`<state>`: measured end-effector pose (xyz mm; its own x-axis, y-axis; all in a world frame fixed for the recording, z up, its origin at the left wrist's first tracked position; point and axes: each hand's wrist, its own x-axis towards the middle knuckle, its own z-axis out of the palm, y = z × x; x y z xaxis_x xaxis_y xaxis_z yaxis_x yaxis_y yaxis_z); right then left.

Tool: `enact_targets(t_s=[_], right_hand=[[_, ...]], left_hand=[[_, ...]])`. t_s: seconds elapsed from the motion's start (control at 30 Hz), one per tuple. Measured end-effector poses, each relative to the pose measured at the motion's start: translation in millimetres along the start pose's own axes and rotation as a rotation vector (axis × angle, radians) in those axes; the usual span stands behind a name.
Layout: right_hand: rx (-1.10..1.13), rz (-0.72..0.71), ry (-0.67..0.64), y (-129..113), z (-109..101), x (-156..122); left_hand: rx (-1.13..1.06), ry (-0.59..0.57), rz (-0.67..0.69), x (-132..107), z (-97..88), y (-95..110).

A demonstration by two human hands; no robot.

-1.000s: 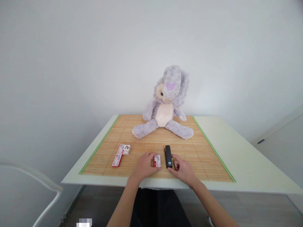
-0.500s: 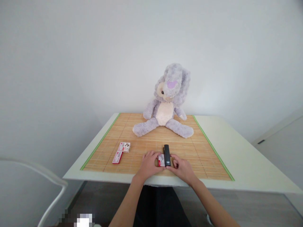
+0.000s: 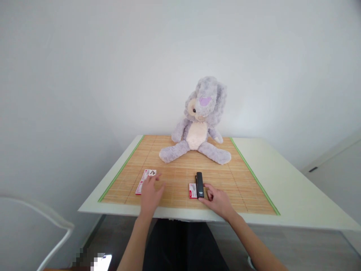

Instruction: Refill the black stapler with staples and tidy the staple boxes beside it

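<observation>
A black stapler (image 3: pixel 199 185) lies lengthwise on the bamboo mat, beside a small red-and-white box (image 3: pixel 193 191) on its left. My right hand (image 3: pixel 218 202) is closed on the stapler, its thumb at the near end and its index finger along the right side; the other fingers are curled in. Further left, my left hand (image 3: pixel 151 194) holds nothing, thumb and fingers apart. It is right by more red-and-white boxes (image 3: pixel 145 175) and partly covers them. I cannot tell whether its fingertips touch them.
A grey plush rabbit (image 3: pixel 196 135) sits at the back of the mat (image 3: pixel 175 177), against the wall. The mat has green edges and lies on a white table (image 3: pixel 284 177). A white curved rail (image 3: pixel 56 218) stands at lower left, near a blurred-out patch.
My left hand has let go of the small box beside the stapler and moved left to the other boxes, its fingers spreading. My right hand stays at the stapler.
</observation>
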<state>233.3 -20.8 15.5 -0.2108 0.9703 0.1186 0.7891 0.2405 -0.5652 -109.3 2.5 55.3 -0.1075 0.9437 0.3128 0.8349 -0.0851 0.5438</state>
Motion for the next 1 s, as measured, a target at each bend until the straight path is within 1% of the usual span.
enact_targets(t_s=[0.07,0.1,0.17,0.23,0.3,0.37,0.43,0.5,0.63,0.7,0.73,0.8,0.9,0.97,1.0], right_hand=[[-0.005,-0.001,0.0,-0.3,-0.4,0.0],[-0.008,-0.002,-0.001,-0.4,-0.7,0.0],[-0.013,-0.004,0.0,-0.8,-1.0,0.0],[-0.016,-0.007,0.0,-1.0,-1.1,0.3],[-0.019,-0.01,-0.001,-0.9,-0.9,0.6],[-0.02,-0.013,-0.005,-0.8,-0.8,0.7],[-0.022,-0.016,-0.008,-0.9,-0.8,0.5],[-0.022,-0.019,-0.01,-1.0,-1.0,0.3],[-0.025,-0.022,-0.007,-0.6,-0.7,0.4],[-0.027,-0.02,-0.003,0.0,-0.2,0.4],[-0.027,-0.02,-0.001,0.2,0.0,0.4],[-0.027,-0.022,0.003,0.4,0.4,0.2],[-0.027,-0.024,0.01,0.0,0.7,-0.1],[-0.028,-0.026,0.011,-0.1,0.9,0.0],[-0.028,-0.027,0.01,-0.1,1.1,0.1]], left_hand=[[0.07,0.111,-0.127,6.0,-14.5,-24.7],[0.101,0.144,-0.175,9.2,-20.1,-35.4],[0.149,0.166,-0.241,15.8,-26.5,-52.0],[0.179,0.155,-0.276,22.5,-26.6,-61.7],[0.199,0.138,-0.297,29.0,-22.5,-65.7],[0.218,0.123,-0.311,34.3,-17.6,-65.4],[0.234,0.114,-0.318,37.9,-15.3,-62.5],[0.249,0.124,-0.322,39.8,-17.3,-57.5],[0.261,0.212,-0.323,38.3,-30.2,-39.1],[0.242,0.243,-0.295,32.8,-32.3,-22.7],[0.224,0.242,-0.269,27.9,-30.0,-11.9],[0.175,0.199,-0.191,13.3,-17.5,14.0],[0.087,0.065,-0.056,-16.3,15.2,56.5],[0.038,-0.018,-0.009,-34.2,36.8,79.2],[0.022,-0.046,-0.003,-40.9,45.2,87.4]])
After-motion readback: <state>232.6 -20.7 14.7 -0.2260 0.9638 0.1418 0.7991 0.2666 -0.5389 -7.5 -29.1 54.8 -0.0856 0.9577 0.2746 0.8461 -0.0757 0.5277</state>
